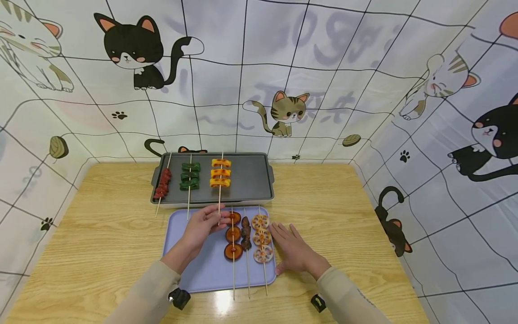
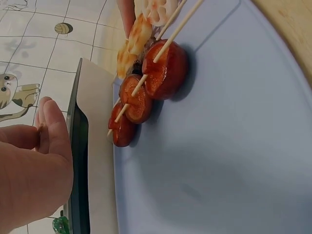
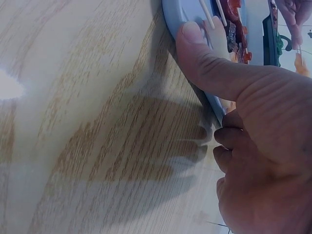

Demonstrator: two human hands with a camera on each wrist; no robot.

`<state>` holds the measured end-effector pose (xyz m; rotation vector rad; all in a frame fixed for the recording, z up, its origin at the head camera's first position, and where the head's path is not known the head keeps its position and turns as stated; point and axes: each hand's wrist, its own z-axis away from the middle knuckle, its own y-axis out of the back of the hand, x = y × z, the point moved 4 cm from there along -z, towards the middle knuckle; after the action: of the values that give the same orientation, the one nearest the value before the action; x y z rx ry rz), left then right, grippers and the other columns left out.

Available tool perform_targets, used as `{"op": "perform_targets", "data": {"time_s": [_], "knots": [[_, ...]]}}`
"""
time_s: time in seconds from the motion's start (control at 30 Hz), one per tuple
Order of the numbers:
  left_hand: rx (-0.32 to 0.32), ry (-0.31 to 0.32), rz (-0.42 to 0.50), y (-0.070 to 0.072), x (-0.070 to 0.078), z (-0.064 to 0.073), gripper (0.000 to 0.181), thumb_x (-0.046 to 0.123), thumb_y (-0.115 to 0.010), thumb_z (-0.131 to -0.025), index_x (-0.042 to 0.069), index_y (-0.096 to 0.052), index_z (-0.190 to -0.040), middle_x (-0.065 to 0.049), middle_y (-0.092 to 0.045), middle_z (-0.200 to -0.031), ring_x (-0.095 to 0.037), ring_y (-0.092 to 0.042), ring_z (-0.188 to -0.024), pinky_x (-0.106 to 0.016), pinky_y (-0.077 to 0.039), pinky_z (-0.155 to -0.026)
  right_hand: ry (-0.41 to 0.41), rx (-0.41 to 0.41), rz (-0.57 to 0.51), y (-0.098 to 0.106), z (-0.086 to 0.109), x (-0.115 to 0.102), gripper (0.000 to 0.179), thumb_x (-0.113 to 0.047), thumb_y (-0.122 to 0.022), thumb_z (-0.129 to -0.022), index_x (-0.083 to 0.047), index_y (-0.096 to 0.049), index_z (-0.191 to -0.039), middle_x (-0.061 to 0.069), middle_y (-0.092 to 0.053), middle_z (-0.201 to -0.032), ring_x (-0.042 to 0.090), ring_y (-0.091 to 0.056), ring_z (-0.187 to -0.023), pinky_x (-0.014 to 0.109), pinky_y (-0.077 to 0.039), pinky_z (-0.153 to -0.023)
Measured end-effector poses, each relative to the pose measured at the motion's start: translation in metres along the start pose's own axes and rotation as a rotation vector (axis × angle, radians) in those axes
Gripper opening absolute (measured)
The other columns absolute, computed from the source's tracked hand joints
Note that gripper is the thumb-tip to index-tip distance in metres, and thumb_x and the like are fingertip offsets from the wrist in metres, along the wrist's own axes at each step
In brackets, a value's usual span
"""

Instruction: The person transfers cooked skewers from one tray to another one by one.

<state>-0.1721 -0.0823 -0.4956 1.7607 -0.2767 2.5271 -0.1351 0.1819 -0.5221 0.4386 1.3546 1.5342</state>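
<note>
My left hand point(image 1: 199, 230) pinches the lower stick of a yellow-orange skewer point(image 1: 220, 173), whose pieces are over the dark griddle pan point(image 1: 252, 177). In the left wrist view the left hand point(image 2: 41, 165) has its fingertips together, the skewer mostly out of sight. My right hand point(image 1: 295, 249) rests at the right edge of the lavender tray point(image 1: 202, 270), fingers extended, thumb point(image 3: 204, 61) on the rim. On that tray lie a mushroom-like round skewer point(image 1: 233, 252), a dark brown meat skewer point(image 1: 246, 234) and a lotus root skewer point(image 1: 263, 254).
A red meat skewer point(image 1: 162, 184) and a green pepper-like skewer point(image 1: 189, 176) lie on the pan's left half, their sticks over its front edge. Pan and tray stand on a wooden table point(image 1: 323, 202), against a cat-print cloth point(image 1: 226, 90) behind and at both sides.
</note>
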Motion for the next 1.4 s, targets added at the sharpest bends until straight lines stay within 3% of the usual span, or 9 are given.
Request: {"op": "perform_targets", "data": {"time_s": [0.1,0.3,0.57,0.77,1.07,1.4], "knots": [[-0.019,-0.008,0.0,0.0,0.002,0.004,0.04,0.006,-0.043,-0.103,0.002,-0.045,-0.143,-0.028,-0.058,-0.132,-0.028,-0.068,-0.109,-0.03,-0.059,-0.091,0.003,0.001,-0.006,0.0,0.0,0.0,0.126,-0.048,-0.085,-0.061,0.0,-0.016,-0.155,0.017,-0.019,-0.162,0.037,-0.017,-0.151,0.057,-0.007,-0.124],[-0.064,-0.015,-0.05,0.0,0.007,0.015,0.038,0.007,-0.047,-0.102,0.001,-0.048,-0.139,-0.027,-0.058,-0.133,-0.019,-0.069,-0.105,-0.039,-0.056,-0.097,-0.004,-0.007,-0.008,-0.001,0.0,0.001,0.126,-0.048,-0.084,-0.062,-0.001,-0.014,-0.155,0.016,-0.017,-0.163,0.036,-0.016,-0.151,0.056,-0.005,-0.125],[-0.15,-0.012,-0.122,0.005,0.006,0.031,0.041,0.005,-0.053,-0.098,-0.004,-0.044,-0.137,-0.026,-0.061,-0.129,-0.027,-0.067,-0.111,-0.035,-0.058,-0.093,-0.006,-0.01,-0.019,0.0,0.0,0.002,0.125,-0.046,-0.085,-0.062,-0.001,-0.015,-0.155,0.016,-0.017,-0.163,0.036,-0.015,-0.151,0.057,-0.006,-0.125],[-0.166,0.024,-0.151,0.013,0.003,0.043,0.049,0.007,-0.058,-0.096,-0.001,-0.042,-0.141,-0.025,-0.063,-0.125,-0.02,-0.07,-0.105,-0.035,-0.06,-0.089,-0.008,-0.014,-0.034,0.001,0.0,0.001,0.124,-0.044,-0.085,-0.063,-0.001,-0.015,-0.155,0.016,-0.017,-0.163,0.036,-0.015,-0.151,0.056,-0.005,-0.125],[-0.262,0.026,-0.251,0.023,-0.003,0.06,0.051,0.011,-0.061,-0.095,-0.014,-0.043,-0.135,-0.028,-0.063,-0.124,-0.025,-0.068,-0.107,-0.028,-0.06,-0.081,-0.02,-0.017,-0.027,-0.001,-0.001,0.002,0.125,-0.045,-0.086,-0.062,-0.001,-0.015,-0.155,0.016,-0.017,-0.163,0.034,-0.014,-0.152,0.054,-0.004,-0.125],[-0.381,0.126,-0.32,0.038,-0.014,0.074,0.035,0.003,-0.062,-0.089,-0.013,-0.052,-0.119,-0.022,-0.07,-0.109,-0.027,-0.07,-0.1,-0.029,-0.061,-0.076,-0.004,-0.004,-0.037,0.0,-0.001,0.001,0.125,-0.044,-0.086,-0.061,0.0,-0.016,-0.155,0.017,-0.018,-0.162,0.036,-0.016,-0.151,0.056,-0.006,-0.125]]}}
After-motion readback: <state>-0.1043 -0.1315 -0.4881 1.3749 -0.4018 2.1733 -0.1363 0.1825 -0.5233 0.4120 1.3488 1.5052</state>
